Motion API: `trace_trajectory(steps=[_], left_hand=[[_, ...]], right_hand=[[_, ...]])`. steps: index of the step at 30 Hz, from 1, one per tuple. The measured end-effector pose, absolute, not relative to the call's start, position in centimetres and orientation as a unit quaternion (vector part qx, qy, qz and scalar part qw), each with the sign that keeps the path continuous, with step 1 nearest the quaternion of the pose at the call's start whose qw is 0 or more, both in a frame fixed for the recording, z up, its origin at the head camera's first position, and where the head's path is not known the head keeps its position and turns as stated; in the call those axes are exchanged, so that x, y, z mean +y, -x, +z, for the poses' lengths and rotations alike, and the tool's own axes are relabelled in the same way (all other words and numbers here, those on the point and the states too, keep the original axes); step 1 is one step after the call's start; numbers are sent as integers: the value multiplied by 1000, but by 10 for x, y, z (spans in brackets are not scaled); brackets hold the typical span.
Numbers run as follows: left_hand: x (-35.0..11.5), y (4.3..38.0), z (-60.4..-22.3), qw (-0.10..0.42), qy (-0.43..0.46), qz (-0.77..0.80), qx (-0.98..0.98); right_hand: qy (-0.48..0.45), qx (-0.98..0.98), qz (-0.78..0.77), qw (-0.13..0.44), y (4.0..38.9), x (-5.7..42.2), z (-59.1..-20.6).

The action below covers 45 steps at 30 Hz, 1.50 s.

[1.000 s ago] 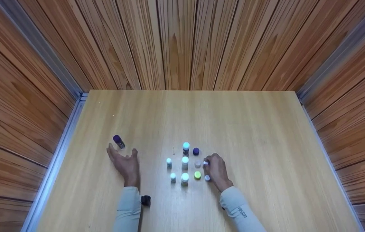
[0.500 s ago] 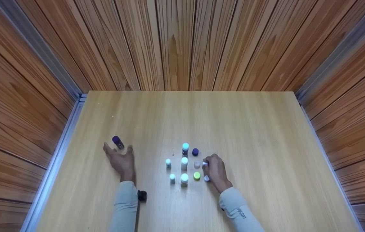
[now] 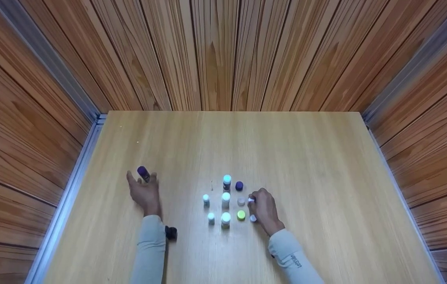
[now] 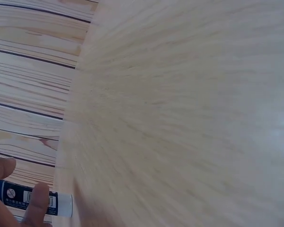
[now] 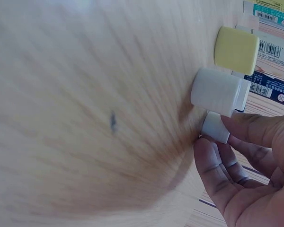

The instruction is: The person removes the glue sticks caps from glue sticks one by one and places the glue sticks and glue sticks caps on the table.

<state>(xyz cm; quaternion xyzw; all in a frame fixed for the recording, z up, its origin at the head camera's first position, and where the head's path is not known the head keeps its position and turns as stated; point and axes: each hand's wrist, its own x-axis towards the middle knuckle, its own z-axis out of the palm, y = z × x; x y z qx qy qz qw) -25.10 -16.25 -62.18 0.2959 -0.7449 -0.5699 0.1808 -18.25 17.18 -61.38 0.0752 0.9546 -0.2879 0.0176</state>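
Observation:
Near the left side of the table, a glue stick with a purple cap [image 3: 143, 172] stands between the spread thumb and fingers of my left hand [image 3: 145, 196]. The left wrist view shows its dark label and white base [image 4: 65, 205], partly behind a finger; contact is unclear. My right hand [image 3: 265, 208] pinches a small white cap [image 5: 215, 126] standing on the table. Beside it are another white cap [image 5: 217, 90] and a yellow cap [image 5: 235, 49]. A purple cap [image 3: 239, 185] and a pale cap [image 3: 241, 201] lie left of the right hand.
Several white-topped sticks stand mid-table: one dark-bodied stick [image 3: 227, 182], larger pale sticks [image 3: 226, 200] and smaller ones such as the small stick [image 3: 206, 200]. Wood-panelled walls [image 3: 217, 59] enclose the back and sides of the wooden table [image 3: 306, 157].
My left hand has moved forward and slightly left, bringing the purple-capped glue stick between its thumb and fingers. My right hand keeps its place, pinching the white cap.

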Motion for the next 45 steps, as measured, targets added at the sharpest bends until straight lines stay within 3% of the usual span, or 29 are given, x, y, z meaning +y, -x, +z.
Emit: trace_trajectory(steps=[8,14,21,36,45], left_hand=[[-163,257,-623,182,-296,-553,-757],[-164,263,-623,224,-292,-514,-775],[-165,266,-627,245,-283,-510,-775],[-164,265,-628,253,-267,-506,-780],[-163,262,-627,233,-286,-498,-785]], right_hand=[[-75,957,-281,10,182,171,-614],[-53,958,-283,-20,180,173,-616],[-64,957,-281,-6,180,172,-614],[-71,954,-291,4,180,171,-613],[-59,961,-271,-1,180,172,-613]])
